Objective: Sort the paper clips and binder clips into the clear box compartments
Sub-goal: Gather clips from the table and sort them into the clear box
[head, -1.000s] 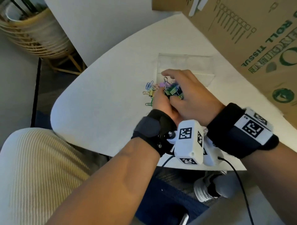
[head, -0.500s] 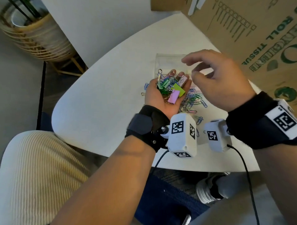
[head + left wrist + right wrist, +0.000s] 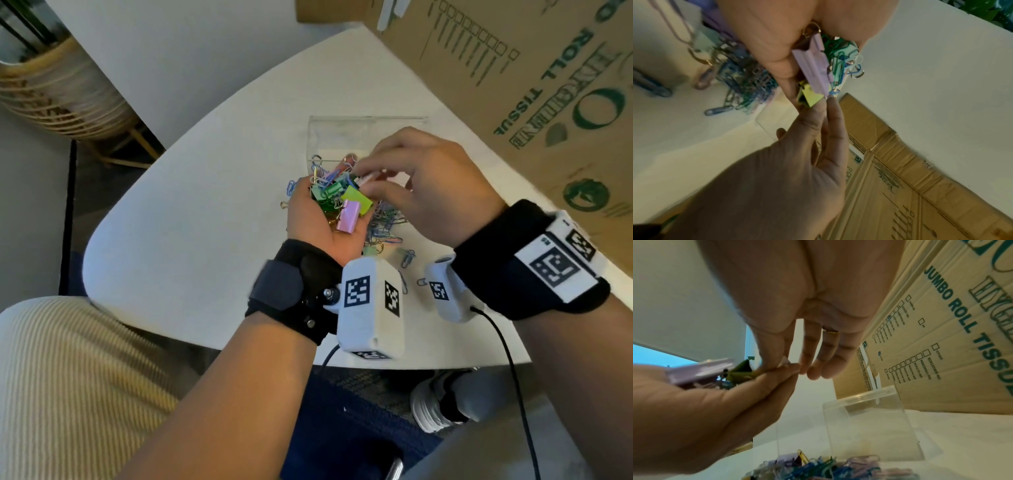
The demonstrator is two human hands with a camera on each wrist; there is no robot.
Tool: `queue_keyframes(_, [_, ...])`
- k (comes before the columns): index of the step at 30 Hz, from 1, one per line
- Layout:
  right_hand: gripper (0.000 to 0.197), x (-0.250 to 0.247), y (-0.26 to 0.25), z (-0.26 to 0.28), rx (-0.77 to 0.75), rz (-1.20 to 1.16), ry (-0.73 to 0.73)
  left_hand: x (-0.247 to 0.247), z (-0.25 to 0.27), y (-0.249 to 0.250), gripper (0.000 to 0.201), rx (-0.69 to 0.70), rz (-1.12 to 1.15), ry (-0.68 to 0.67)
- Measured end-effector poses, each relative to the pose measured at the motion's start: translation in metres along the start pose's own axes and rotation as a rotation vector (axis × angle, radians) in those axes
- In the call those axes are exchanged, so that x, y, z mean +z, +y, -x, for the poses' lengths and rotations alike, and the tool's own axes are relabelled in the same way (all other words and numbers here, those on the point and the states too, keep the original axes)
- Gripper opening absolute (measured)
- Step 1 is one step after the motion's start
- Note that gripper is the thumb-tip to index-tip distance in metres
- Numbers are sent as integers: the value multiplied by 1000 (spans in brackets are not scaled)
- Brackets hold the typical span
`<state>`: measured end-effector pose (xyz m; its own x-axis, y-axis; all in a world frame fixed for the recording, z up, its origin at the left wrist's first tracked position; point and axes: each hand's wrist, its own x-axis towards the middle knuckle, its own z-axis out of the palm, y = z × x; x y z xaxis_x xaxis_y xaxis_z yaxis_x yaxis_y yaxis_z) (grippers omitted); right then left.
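Observation:
My left hand (image 3: 308, 216) is cupped palm up above the white table (image 3: 205, 205), curled round a heap of clips: a pink binder clip (image 3: 347, 216), a yellow-green one (image 3: 356, 200), green ones and paper clips. My right hand (image 3: 368, 181) reaches over the heap, thumb and forefinger pinching a small pale clip (image 3: 784, 363). The left wrist view shows the pink binder clip (image 3: 813, 65) in my palm. The clear box (image 3: 366, 130) stands just beyond the hands. More paper clips (image 3: 387, 226) lie piled in front of it.
A big cardboard box (image 3: 513, 85) leans over the table's far right, close behind the clear box (image 3: 869, 426). A wicker basket (image 3: 51, 96) stands on the floor at far left. A few stray paper clips (image 3: 407, 258) lie near my wrists.
My left hand rose from the table with a heap of clips. My right hand lifted away, then came back down onto the heap and now pinches a clip.

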<state>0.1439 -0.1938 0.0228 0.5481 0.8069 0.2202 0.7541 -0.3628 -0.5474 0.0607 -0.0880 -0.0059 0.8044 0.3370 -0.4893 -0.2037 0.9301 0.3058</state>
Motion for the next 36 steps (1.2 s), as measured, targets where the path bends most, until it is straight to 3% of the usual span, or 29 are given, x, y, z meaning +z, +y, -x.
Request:
queue_keyframes(4, [13,-6,1,-6,11,-103,154,14,-2,4,25,6,30,-70])
queue_keyframes(7, [13,-10,3,-8,34,-123,197,8,-4,1,33,7,22,-47])
queue_keyframes(9, [15,-12,4,-9,58,-143,111,0,-4,-1,37,-7,-7,-26])
queue_keyframes(12, [34,-12,7,-9,87,-128,-106,-7,-5,-4,37,-29,-74,10])
queue_keyframes(14, [31,-9,7,-9,69,-75,-150,-8,-5,-4,36,-33,-77,21])
queue_keyframes(18, [19,-7,8,-10,53,-56,-102,-8,-7,-5,35,-7,-54,35])
queue_keyframes(24, [27,-8,5,-9,86,-128,5,-8,-11,1,35,-31,-38,43])
queue_keyframes(30, [30,-17,15,-11,245,-469,229,-11,-8,2,47,-53,73,-6])
queue_keyframes(36, [23,-17,38,-14,406,-350,343,-18,-3,-6,42,-114,59,19])
